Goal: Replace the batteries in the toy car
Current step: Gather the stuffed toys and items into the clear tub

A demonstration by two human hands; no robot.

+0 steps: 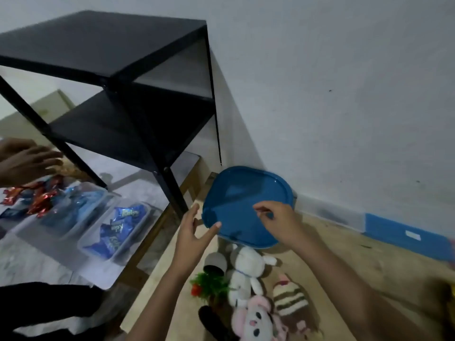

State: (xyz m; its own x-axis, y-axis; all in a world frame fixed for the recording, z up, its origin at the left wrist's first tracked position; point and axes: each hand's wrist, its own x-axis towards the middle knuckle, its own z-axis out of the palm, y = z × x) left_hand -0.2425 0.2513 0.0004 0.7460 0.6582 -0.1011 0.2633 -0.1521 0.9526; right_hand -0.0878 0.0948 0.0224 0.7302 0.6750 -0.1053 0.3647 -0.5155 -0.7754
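Head view: toy car not in sight, nor batteries. Open left hand (194,236), fingers spread, one fingertip at near edge of blue lid (236,200). On lid top, right hand (277,223), fingers curled; whether it pinches anything, cannot tell. Step, likely: getting lid off to look for car. Next: grip rim both sides, lift clear of plush toys (248,279).

One blue lid (236,205), three plush toys (246,267), two trays of blue sweets (145,217), one black shelf (103,45)
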